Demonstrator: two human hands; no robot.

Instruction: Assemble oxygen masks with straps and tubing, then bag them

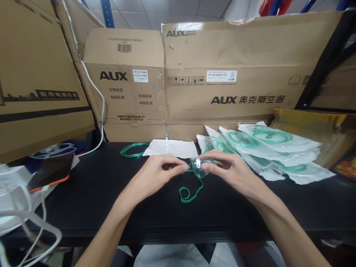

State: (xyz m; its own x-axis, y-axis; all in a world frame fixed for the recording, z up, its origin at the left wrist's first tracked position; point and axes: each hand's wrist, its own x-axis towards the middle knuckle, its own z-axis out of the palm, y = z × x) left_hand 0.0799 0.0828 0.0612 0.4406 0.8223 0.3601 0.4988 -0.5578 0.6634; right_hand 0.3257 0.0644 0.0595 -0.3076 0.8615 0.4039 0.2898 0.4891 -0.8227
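Note:
A clear greenish oxygen mask (198,171) with a metal nose strip is held above the black table, between the thumb and fingers of my right hand (226,167). To its left, my left hand (169,167) is closed in a pinch at the mask's edge, where a green elastic strap (190,170) meets it. The strap's loose end (189,198) hangs down and curls on the table below. A coil of green tubing (130,150) lies behind my left hand, beside a flat white packet (170,148).
Several sealed white packets (275,148) with green tubing inside are piled at the right. On the left lie a phone (55,170) with an orange edge and white cables (41,222). Cardboard sheets (222,48) stand along the back of the black table (155,218).

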